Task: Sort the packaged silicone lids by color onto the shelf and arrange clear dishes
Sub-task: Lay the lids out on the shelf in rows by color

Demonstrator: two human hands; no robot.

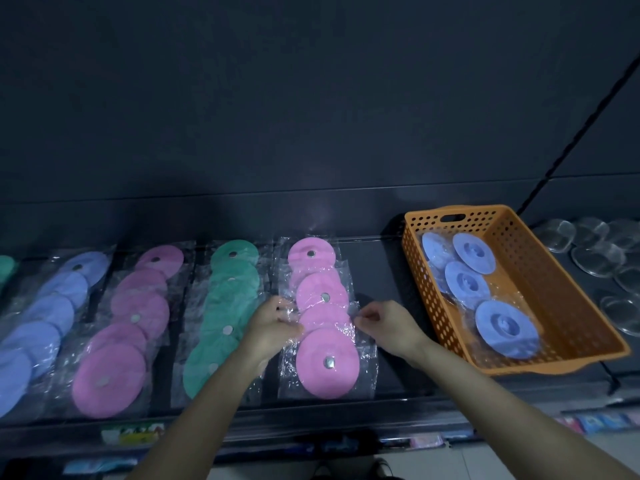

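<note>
Along the dark shelf (374, 271), from the head view, sorted rows of wrapped lids lie side by side: a blue row (52, 306), a pink row (138, 306), a green row (225, 306) and a second pink row (311, 258) nearest the orange basket (554, 365). The left hand (273, 327) and right hand (388, 323) each pinch one side of the wrapper of a pink lid packet (323, 320), which lies overlapped in that last row. Several blue lids (505, 327) wait unsorted in the basket. Clear dishes (595, 254) sit loosely bunched at far right, seemingly unarranged. I'd judge the sorting well past half done.
</note>
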